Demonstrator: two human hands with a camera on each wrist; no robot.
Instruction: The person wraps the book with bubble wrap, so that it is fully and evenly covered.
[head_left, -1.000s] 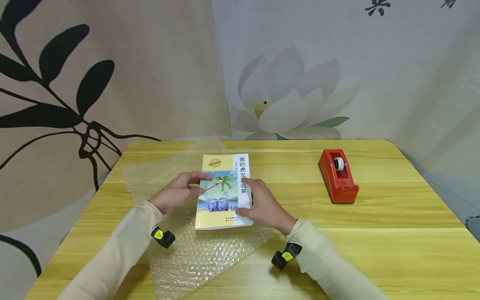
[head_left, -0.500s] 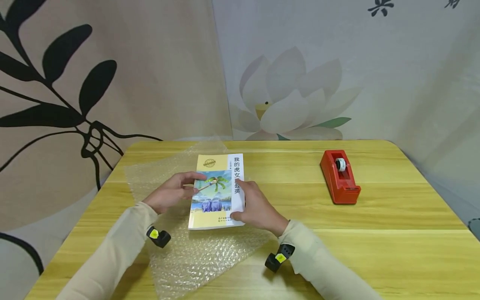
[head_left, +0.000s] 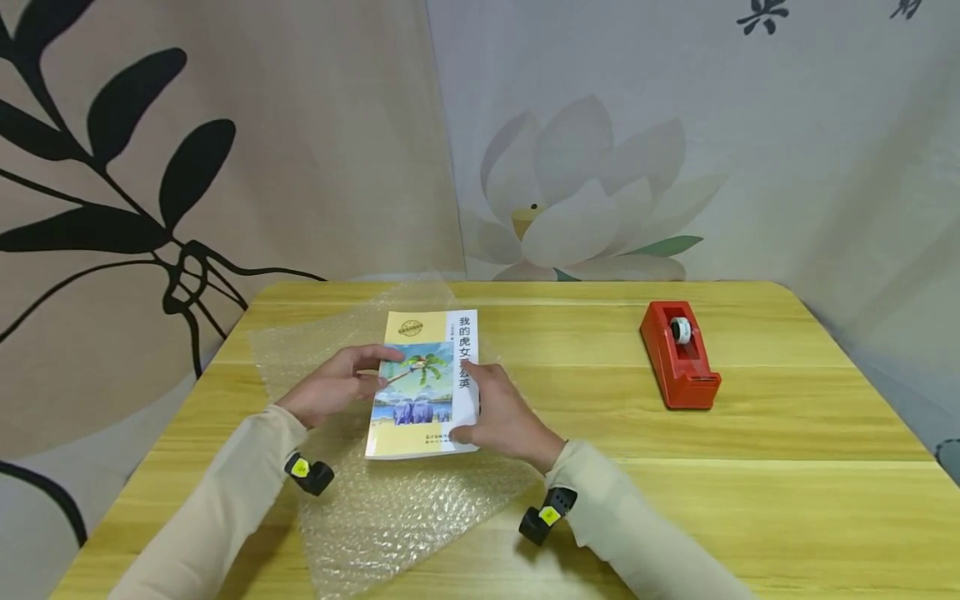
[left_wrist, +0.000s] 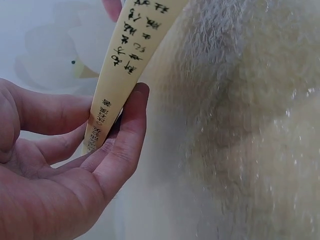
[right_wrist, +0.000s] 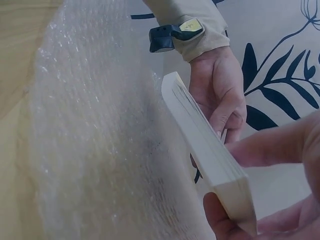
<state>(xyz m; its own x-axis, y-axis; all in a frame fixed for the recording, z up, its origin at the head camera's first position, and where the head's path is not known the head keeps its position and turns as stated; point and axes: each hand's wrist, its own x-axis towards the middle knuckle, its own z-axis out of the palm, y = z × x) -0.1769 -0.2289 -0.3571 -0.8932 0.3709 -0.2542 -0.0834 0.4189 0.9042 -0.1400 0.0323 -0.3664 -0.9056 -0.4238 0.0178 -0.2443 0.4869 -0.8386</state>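
A paperback book (head_left: 414, 407) with a yellow and white cover and a palm tree picture is held over a sheet of bubble wrap (head_left: 405, 517). On its left edge, my left hand (head_left: 333, 387) grips it between thumb and fingers. My right hand (head_left: 512, 419) holds the opposite edge, thumb on the cover. The left wrist view has the printed spine (left_wrist: 132, 47) pinched by my left fingers (left_wrist: 125, 145), above the bubble wrap. From the right wrist, the page edges (right_wrist: 210, 150) show, with my right fingers (right_wrist: 275, 147) on both sides.
A red tape dispenser (head_left: 681, 358) with a small white roll stands at the right back of the wooden table (head_left: 735, 517). Behind the table hangs a printed cloth backdrop (head_left: 337, 150) with leaves and a lotus flower.
Both hands have carried the book a little to the left over the bubble wrap, keeping the same hold. The wrap and tape dispenser stay in place.
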